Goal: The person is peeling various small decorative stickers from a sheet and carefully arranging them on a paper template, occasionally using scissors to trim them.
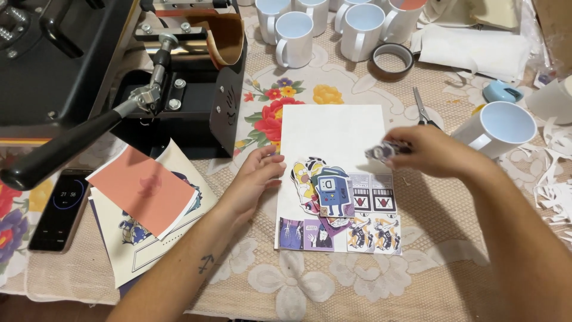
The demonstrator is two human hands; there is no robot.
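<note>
Right hand point(430, 150), right of centre: fingers pinched on a small cut-out sticker point(381, 152), held just above the right edge of the white sheet point(333, 137). Sticker is blurred, detail unreadable.

Left hand point(255, 179), centre: lies open and flat, grasping nothing, fingertips on the left edge of the sheet, just beside the pile of cut-out stickers point(322, 188). That pile (yellow cartoon head, blue box-shaped character) sits mid-sheet, overlapping. Below it, along the sheet's bottom edge, a row of printed designs point(339, 234), uncut.

Sheet lies on a lace tablecloth point(429, 262) with a floral print underneath, centre frame.

Further out:
- Scissors point(424, 111) just above the right hand, on the cloth.
- White mug point(497, 128) at the right, near the right wrist.
- More white mugs point(295, 39) grouped at top centre; tape roll point(392, 61) beside them.
- Paper scraps point(554, 179) at the far right edge.
- Black mug press point(190, 77) upper left, its handle point(59, 149) pointing toward the lower left.
- Stack of printed papers point(146, 209) with a salmon sheet on top, lower left.
- Phone point(61, 210), screen lit, at the left edge beside that stack.
</note>
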